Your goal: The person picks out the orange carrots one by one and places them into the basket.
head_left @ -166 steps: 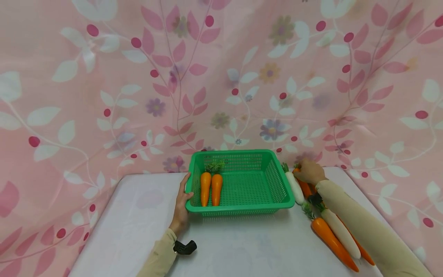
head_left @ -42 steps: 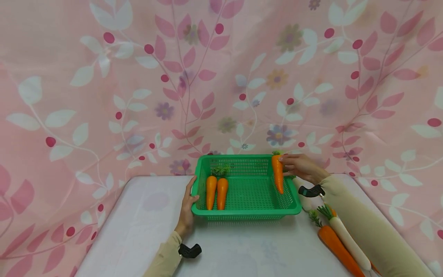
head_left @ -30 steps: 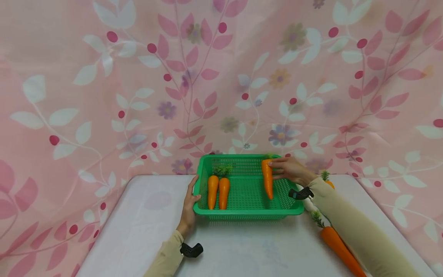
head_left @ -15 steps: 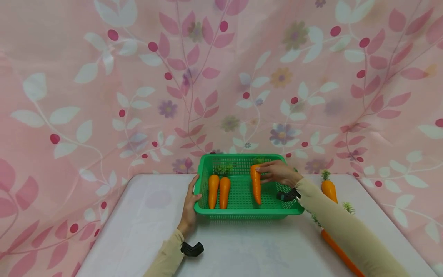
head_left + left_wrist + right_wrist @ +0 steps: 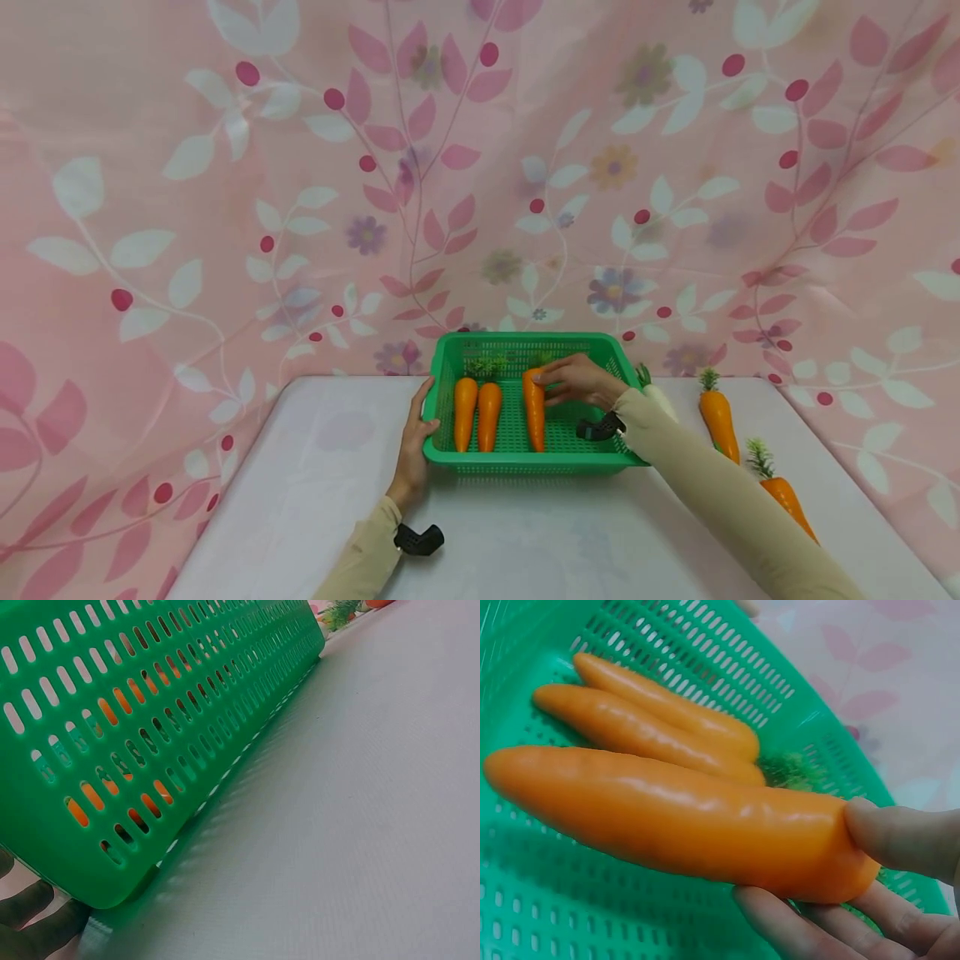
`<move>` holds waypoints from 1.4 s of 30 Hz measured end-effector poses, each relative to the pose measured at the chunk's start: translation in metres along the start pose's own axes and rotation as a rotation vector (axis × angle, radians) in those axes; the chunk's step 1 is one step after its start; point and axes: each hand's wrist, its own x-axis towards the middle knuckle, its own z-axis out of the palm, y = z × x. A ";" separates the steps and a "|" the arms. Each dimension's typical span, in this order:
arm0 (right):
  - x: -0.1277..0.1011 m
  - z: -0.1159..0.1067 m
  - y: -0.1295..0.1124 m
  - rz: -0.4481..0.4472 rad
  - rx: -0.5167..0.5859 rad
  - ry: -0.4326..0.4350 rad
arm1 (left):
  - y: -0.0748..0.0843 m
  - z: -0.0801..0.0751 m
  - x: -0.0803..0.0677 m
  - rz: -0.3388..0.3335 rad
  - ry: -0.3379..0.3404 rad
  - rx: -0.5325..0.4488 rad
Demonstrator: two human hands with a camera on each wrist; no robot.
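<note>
My right hand (image 5: 581, 382) pinches an orange carrot (image 5: 534, 412) near its leafy top, thumb on one side and fingers on the other. The carrot is inside the green basket (image 5: 525, 458), tip toward the near wall; whether it touches the basket floor I cannot tell. In the right wrist view the held carrot (image 5: 667, 817) lies across the view, its greens mostly hidden. Two more carrots, a left one (image 5: 465, 412) and a right one (image 5: 489, 417), lie side by side in the basket. My left hand (image 5: 408, 454) holds the basket's left side, thumb at the rim.
Right of the basket, a white radish (image 5: 660, 402) lies partly behind my right sleeve. Further right are a carrot (image 5: 718, 421) and another carrot (image 5: 783, 500), partly covered by the forearm. A pink floral curtain (image 5: 480, 167) hangs behind the white table (image 5: 315, 467).
My right hand has brought a carrot from the right of the basket over its right wall, then leftward and down inside. My left hand has stayed at the basket's left side.
</note>
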 end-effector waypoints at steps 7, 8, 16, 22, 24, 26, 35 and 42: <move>0.008 0.009 0.004 0.005 -0.037 0.016 | -0.002 0.001 0.001 0.011 0.004 0.019; 0.009 0.010 0.004 0.004 -0.046 0.020 | -0.002 0.000 0.001 0.010 0.003 0.020; 0.017 0.016 0.008 0.016 -0.128 0.038 | -0.001 -0.001 0.000 0.010 0.005 0.007; 0.020 0.018 0.004 0.027 -0.123 0.047 | -0.002 0.000 0.001 0.006 0.011 0.009; 0.021 0.019 0.003 0.029 -0.126 0.043 | -0.002 0.000 0.001 0.010 0.013 0.011; 0.022 0.020 0.004 0.029 -0.136 0.038 | -0.003 0.000 0.001 0.013 0.013 0.014; 0.028 0.021 0.008 0.013 -0.206 0.036 | -0.005 0.000 0.000 0.007 0.006 0.011; 0.031 0.021 0.007 -0.014 -0.322 0.061 | -0.006 0.000 0.000 0.000 0.012 0.003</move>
